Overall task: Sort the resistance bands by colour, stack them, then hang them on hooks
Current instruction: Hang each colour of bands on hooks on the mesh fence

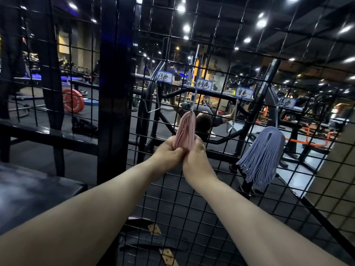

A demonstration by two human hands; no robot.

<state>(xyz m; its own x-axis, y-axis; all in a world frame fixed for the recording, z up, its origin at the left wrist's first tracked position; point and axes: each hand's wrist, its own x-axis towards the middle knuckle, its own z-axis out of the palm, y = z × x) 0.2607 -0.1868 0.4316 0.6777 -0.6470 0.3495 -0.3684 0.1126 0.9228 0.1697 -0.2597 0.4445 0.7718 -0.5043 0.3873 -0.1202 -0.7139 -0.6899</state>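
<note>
Bundle of flat pink rubber resistance bands [186, 129] hanging from a thin metal hook [194, 104] on the black wire grid panel [192, 198], long axis near vertical, top end at the hook, lower end gripped by the curled fingers of the left hand [169, 152] and right hand [196, 152].

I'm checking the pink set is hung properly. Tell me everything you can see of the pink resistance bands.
The pink resistance bands are a thick stack of thin, flat, rubbery-looking loops, pale pink. Their top sits over a metal hook on the black wire grid, below a handwritten label. They hang down, widening toward the bottom. The left hand and right hand grip the lower end, hiding it.
</note>
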